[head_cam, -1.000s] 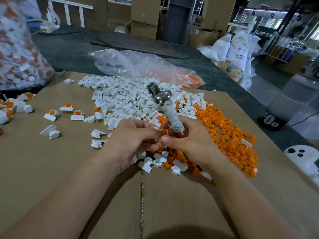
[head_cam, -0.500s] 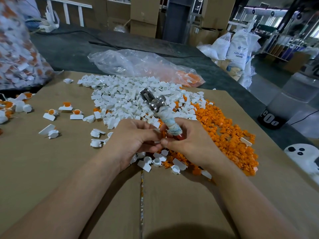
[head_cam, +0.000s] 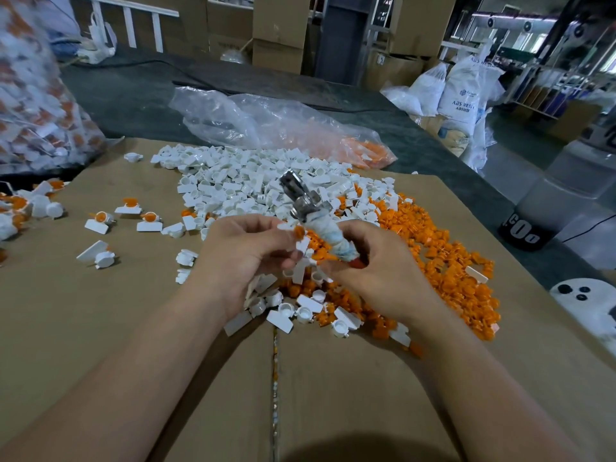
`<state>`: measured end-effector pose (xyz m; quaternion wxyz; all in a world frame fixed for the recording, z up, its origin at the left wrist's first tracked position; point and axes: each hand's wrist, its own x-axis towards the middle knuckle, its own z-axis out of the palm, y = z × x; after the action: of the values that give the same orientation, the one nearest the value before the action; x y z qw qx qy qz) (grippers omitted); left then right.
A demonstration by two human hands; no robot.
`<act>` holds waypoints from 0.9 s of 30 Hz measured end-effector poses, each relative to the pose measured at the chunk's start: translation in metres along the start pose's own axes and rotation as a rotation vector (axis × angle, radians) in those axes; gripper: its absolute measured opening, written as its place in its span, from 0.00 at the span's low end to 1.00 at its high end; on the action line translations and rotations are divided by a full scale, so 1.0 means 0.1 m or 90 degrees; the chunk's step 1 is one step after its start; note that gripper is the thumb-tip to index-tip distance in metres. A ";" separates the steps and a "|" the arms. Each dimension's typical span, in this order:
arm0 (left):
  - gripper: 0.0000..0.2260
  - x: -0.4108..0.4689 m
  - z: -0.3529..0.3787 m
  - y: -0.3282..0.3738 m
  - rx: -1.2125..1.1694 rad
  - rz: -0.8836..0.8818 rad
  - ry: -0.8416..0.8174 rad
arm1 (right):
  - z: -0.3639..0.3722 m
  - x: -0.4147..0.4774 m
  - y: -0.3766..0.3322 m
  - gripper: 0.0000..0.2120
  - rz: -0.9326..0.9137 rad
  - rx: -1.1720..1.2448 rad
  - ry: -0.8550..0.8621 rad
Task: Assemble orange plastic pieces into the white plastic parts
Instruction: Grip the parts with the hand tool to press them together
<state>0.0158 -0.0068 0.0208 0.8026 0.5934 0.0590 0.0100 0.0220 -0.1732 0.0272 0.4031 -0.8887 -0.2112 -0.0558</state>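
My left hand (head_cam: 245, 253) pinches a white plastic part (head_cam: 301, 243) with an orange piece (head_cam: 299, 232) seated in its round end. My right hand (head_cam: 373, 271) grips a small tool (head_cam: 320, 221) with a rag-wrapped handle and a metal head pointing up and left. The two hands sit close together above the loose parts. A heap of white parts (head_cam: 253, 185) lies behind the hands. A heap of orange pieces (head_cam: 443, 261) spreads to the right. Three finished parts with orange inserts (head_cam: 128, 215) lie at the left.
Everything rests on brown cardboard (head_cam: 133, 328) with a seam running toward me. A clear plastic bag (head_cam: 266, 125) lies behind the heaps. A large bag of finished parts (head_cam: 33, 105) stands at far left. A white ghost-shaped object (head_cam: 586, 301) sits at the right edge.
My hands have lifted slightly and parted, and the white part with its orange insert now shows between my left fingertips. The tool has tilted further to the left.
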 end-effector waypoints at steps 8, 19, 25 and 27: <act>0.06 -0.01 -0.01 0.02 -0.051 0.114 0.050 | -0.08 0.02 0.12 0.21 -0.032 -0.204 0.049; 0.08 0.00 0.00 0.00 -0.008 0.153 0.054 | -0.03 0.03 0.10 0.18 -0.036 -0.228 -0.001; 0.09 0.01 0.00 -0.02 -0.018 0.162 0.045 | -0.04 0.00 0.09 0.08 -0.026 -0.197 -0.024; 0.09 0.02 -0.01 -0.03 -0.023 0.166 0.046 | -0.04 -0.01 0.09 0.04 -0.017 -0.184 -0.030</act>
<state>0.0178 -0.0070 0.0172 0.8023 0.5809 0.0104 0.1369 0.0254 -0.1817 0.0236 0.2653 -0.9356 -0.2219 -0.0702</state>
